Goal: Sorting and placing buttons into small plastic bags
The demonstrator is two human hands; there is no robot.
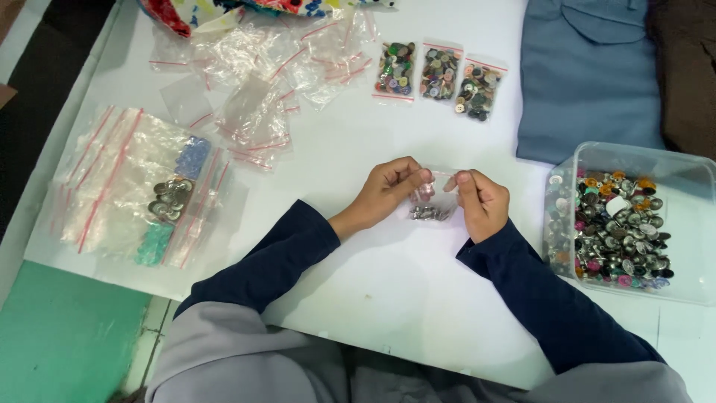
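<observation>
My left hand [388, 190] and my right hand [481, 203] pinch the top edge of a small clear zip bag [432, 201] between them, just above the white table [388, 283]. Several metal buttons lie at the bottom of this bag. Both sleeves are dark blue. To the right, beside my right forearm, stands a clear plastic box [634, 157] filled with several mixed metal and coloured buttons.
Three small filled button bags [440, 75] lie in a row at the back. A heap of empty zip bags [261, 67] sits at the back left. Larger bags [142, 186] with buttons lie at the left. Blue cloth [582, 82] covers the back right.
</observation>
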